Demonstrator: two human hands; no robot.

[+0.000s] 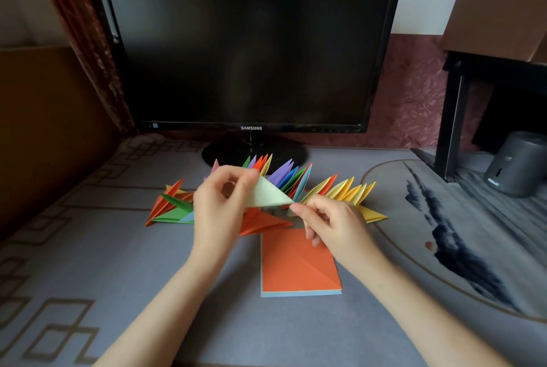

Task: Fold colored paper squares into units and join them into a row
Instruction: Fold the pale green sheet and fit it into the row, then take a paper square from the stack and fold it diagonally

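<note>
**Pale green unit held in both grips, row waiting just behind**

From the head view, you have the pale green folded paper triangle (268, 193) lifted off the grey patterned surface (133, 263). Your left grip (216, 207) pinches its upper left corner. Your right grip (331, 221) pinches the sharp right tip between thumb and forefinger. Both are closed on the paper.

Just behind it stands the fanned row of joined paper units (299, 180), with purple, blue, green, red and yellow points sticking up. The row runs from a flattened orange and green cluster (171, 207) on your left to the yellow end on your right. Under your hands lies a loose orange folded unit (260, 223), and nearer to you is the stack of orange paper squares (296, 266) with a blue sheet showing at its bottom edge. A black monitor (245, 41) stands at the back.

This looks like the last crease on the green unit, or the moment before it is slotted in; I can't tell which.

- Keep the tip pinched lightly so the point doesn't crush.
- Line the edges up exactly before you press.
- Run the fold flat along its whole length, since a soft crease will likely spring open in the row.
- When you join it, steady the neighbouring unit with one hand and feed the point fully into its pocket.
</note>
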